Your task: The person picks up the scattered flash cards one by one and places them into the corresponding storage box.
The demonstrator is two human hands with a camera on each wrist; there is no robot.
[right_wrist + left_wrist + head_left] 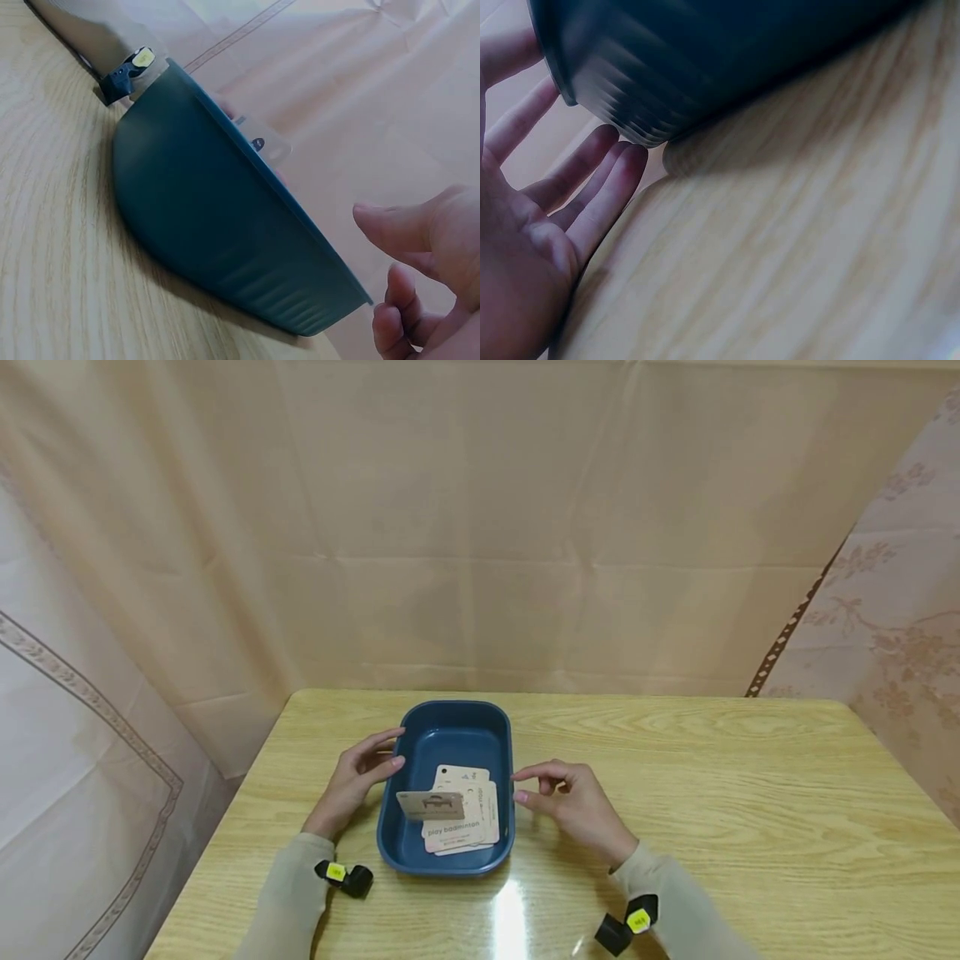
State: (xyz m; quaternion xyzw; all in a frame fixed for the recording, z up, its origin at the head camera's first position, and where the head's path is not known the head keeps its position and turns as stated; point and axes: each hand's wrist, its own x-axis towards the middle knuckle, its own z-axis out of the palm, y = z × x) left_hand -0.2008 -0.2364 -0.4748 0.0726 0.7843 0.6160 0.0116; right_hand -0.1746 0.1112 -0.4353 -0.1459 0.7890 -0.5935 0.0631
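A dark blue plastic bin (450, 743) stands on the table with its short side toward me. Several cards lie overlapping inside it, one reading "play badminton" (453, 835). Above them a brown card (431, 806) stands nearly on edge, and no fingers touch it. In the right wrist view, a card (274, 146) shows over the rim. My left hand (352, 781) touches the bin's left rim, its fingers spread and mostly straight along the outer wall. My right hand (566, 797) is beside the right rim, thumb and index finger extended, the others bent, holding nothing.
The wood-grain table (712, 793) extends far to the right of the bin. Beige cloth (465, 527) hangs behind its back edge, and patterned cloth (900, 652) hangs at the right. Each sleeve carries a small black wrist camera (628, 927).
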